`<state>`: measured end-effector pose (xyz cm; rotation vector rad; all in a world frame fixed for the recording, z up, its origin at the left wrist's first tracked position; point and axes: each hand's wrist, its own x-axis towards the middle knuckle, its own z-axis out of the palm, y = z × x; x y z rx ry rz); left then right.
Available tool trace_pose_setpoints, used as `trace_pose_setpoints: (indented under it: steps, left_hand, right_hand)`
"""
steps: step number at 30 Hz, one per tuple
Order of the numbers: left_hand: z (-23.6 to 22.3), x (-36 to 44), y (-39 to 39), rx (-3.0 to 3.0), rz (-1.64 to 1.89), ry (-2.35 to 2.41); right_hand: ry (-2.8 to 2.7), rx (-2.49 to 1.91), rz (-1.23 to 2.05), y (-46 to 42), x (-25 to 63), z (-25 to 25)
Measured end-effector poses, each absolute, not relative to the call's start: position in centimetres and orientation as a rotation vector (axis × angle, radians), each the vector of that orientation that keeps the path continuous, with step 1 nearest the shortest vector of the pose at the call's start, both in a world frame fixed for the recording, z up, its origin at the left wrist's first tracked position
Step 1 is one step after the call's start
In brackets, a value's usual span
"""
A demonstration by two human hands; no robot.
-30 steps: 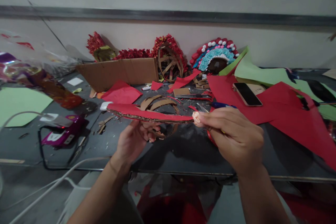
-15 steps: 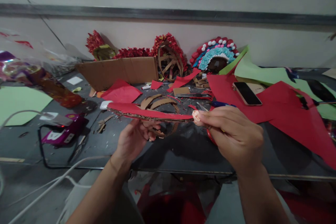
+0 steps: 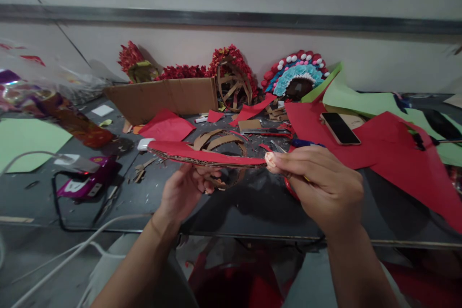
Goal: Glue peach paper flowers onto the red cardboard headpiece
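A long cardboard piece faced with red paper (image 3: pixel 211 153) is held nearly level above the table, its corrugated edge toward me. My left hand (image 3: pixel 186 187) grips it from below, fingers curled under its middle. At its right end my right hand (image 3: pixel 321 180) pinches a small, pale, crumpled wad (image 3: pixel 270 160) between thumb and fingertips, touching the cardboard's end. Whether the wad is paper or tissue I cannot make out. Beneath and behind, a frame of bent cardboard strips (image 3: pixel 225 142) shows in part. Red handles (image 3: pixel 290 188) peek out beside my right hand.
Behind stand a cardboard panel (image 3: pixel 162 101), red-flowered cardboard frames (image 3: pixel 234 79) and a blue-and-red decorated arch (image 3: pixel 298 77). Red paper (image 3: pixel 393 154) and a phone (image 3: pixel 341 128) lie right. A purple power strip (image 3: pixel 88 178), cables and a wrapped bottle-like item (image 3: pixel 77 122) are left.
Almost nothing differs. Both hands keep the same grip, and the pale wad stays against the right end of the red-faced cardboard.
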<state>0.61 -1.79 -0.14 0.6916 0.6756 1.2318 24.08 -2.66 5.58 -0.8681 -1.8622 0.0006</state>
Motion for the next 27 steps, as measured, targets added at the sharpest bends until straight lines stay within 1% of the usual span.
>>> trace_pose_setpoints:
  steps: [27]
  left_hand:
    - [-0.13, 0.39, -1.93, 0.657, 1.206, 0.631]
  right_hand:
    - [-1.878, -0.860, -0.003, -2.59, 24.02, 5.83]
